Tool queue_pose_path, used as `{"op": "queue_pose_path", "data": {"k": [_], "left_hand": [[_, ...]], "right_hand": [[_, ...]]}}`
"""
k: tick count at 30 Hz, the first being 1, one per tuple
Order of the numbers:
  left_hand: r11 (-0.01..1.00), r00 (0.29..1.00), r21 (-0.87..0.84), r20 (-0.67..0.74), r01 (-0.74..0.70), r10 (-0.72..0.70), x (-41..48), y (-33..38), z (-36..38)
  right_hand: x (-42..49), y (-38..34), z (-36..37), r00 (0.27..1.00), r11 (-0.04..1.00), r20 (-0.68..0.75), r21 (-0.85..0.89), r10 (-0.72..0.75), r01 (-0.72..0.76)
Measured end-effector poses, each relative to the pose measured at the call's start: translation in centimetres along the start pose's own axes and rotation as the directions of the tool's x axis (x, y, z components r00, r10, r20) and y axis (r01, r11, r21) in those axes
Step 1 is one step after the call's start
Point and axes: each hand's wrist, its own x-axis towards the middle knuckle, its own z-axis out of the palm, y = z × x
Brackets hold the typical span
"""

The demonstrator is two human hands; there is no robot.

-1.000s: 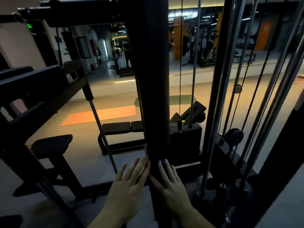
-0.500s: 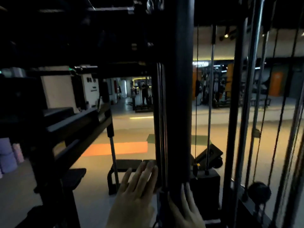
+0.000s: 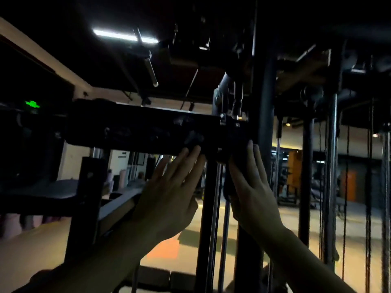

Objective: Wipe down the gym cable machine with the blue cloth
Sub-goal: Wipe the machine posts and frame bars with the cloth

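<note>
Head view, looking up along the cable machine: both forearms rise from the bottom edge. The left hand [image 3: 169, 193] is raised flat, fingers straight and slightly spread, their tips at the lower edge of a dark crossbar [image 3: 139, 130]. The right hand [image 3: 251, 187] lies flat against the black upright post [image 3: 263, 123], fingers pressed together and pointing up. A dark fold under its palm, at the post's left edge, may be the cloth [image 3: 226, 187]; it is too dim to tell its colour. Just left of the post, thin steel guide rods [image 3: 213, 218] run downward. Well to the right hang more rods and cables [image 3: 369, 187]. Beyond, on the lit floor, lies an orange mat [image 3: 164, 249]. Far off, a green sign [image 3: 32, 104] glows at left, and a ceiling strip light [image 3: 124, 36] shines overhead.
</note>
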Motion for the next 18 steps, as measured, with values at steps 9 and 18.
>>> {"op": "queue_pose_path", "data": {"k": [9, 18], "left_hand": [[0.993, 1.000, 0.118, 0.000, -0.014, 0.014, 2.7, -5.5, -2.7], [0.980, 1.000, 0.201, -0.022, 0.002, 0.003, 0.6, -13.0, -3.9]], "right_hand": [[7.6, -4.0, 3.4, 0.974, 0.944, 0.205, -0.292, -0.093, 0.152], [13.2, -7.6, 7.1, 0.988, 0.983, 0.124, -0.171, 0.087, -0.065]]}}
